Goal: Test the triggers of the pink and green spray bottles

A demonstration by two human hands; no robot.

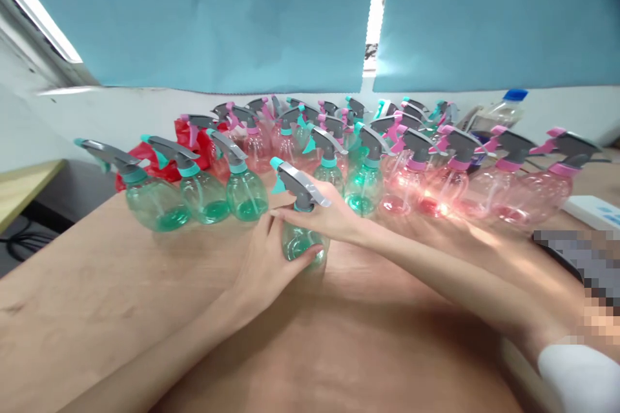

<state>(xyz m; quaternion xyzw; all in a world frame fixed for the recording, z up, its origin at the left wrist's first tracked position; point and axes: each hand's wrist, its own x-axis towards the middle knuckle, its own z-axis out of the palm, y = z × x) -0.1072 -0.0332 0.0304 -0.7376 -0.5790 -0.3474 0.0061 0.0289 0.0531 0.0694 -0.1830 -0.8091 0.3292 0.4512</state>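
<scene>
A clear green spray bottle (301, 242) with a grey and teal trigger head stands upright on the wooden table (194, 310). My left hand (266, 255) wraps round its lower body from the left, thumb across the front. At the bottle's neck, just below the trigger head, my right hand (334, 214) is closed around the teal collar; its far fingers are hidden. Left of my hands, three green spray bottles stand in a row, the nearest being a green bottle (248, 197). Behind my right hand is another green spray bottle (364, 187).
Several pink spray bottles (448, 181) line the right side, with more bottles crowded behind. Red plastic (194, 142) lies at the back left. A blue-capped bottle (498, 113) stands at the back right, near a white box (593, 210) and a pixelated dark object (581, 264).
</scene>
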